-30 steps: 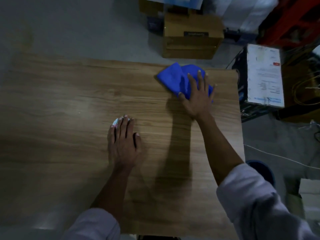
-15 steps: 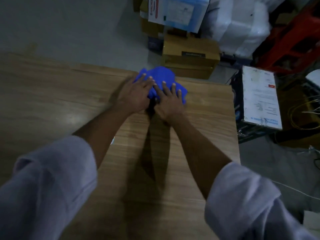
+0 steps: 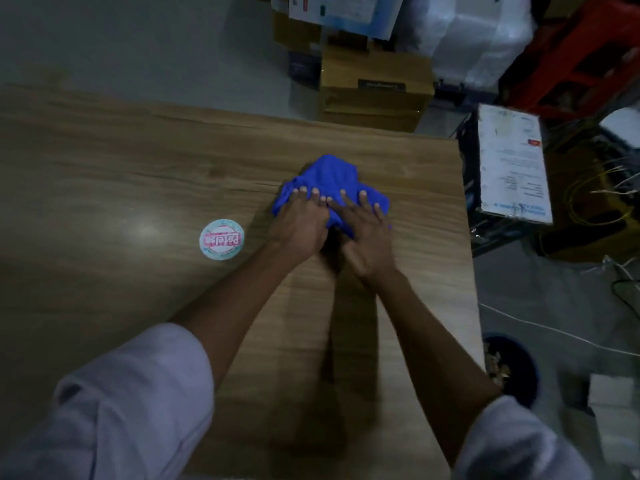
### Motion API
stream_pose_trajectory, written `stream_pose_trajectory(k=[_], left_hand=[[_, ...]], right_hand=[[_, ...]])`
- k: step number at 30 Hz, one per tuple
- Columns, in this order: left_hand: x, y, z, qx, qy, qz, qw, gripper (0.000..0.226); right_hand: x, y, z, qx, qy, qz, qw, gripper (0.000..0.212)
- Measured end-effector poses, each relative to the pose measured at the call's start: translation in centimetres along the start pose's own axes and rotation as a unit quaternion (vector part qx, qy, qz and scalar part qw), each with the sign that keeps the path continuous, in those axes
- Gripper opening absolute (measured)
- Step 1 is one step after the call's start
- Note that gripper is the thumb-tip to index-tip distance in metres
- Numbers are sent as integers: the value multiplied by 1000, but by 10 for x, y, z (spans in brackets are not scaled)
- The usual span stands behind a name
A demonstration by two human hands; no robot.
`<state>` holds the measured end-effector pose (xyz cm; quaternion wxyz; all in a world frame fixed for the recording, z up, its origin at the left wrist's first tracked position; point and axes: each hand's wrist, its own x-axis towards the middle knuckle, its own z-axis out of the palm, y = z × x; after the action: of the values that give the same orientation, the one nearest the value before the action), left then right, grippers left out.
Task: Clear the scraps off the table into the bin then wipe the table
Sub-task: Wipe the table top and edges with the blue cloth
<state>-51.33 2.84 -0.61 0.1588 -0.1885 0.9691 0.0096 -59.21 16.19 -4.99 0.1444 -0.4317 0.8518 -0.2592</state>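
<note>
Left hand point(image 3: 298, 226) and right hand point(image 3: 367, 237) press flat-fingered on the blue cloth point(image 3: 332, 174), so wiping now might just shove the scrap point(image 3: 221, 239) at 9 o'clock around.

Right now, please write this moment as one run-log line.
phase: wiping | left hand, right hand: on blue cloth | round label: on table

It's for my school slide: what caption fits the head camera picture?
Left hand and right hand press a blue cloth on the wooden table, near a round scrap.
</note>
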Motion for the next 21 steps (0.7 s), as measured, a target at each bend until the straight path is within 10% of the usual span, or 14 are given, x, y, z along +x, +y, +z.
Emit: stream_pose_trajectory(k=[7,13,21], left_hand=[[-96,-26,-64,-50,-76,107,990,24],[-50,-28,-63,-37,363,152,919,46],[-69,-33,44,-223,113,10,968,55]], right_hand=[[-80,-64,-47,-31,-81,-62,994,45],[-39,-85,-66,-80,273,-58,957,47],[-35,-31,39,14,60,26,998,58]])
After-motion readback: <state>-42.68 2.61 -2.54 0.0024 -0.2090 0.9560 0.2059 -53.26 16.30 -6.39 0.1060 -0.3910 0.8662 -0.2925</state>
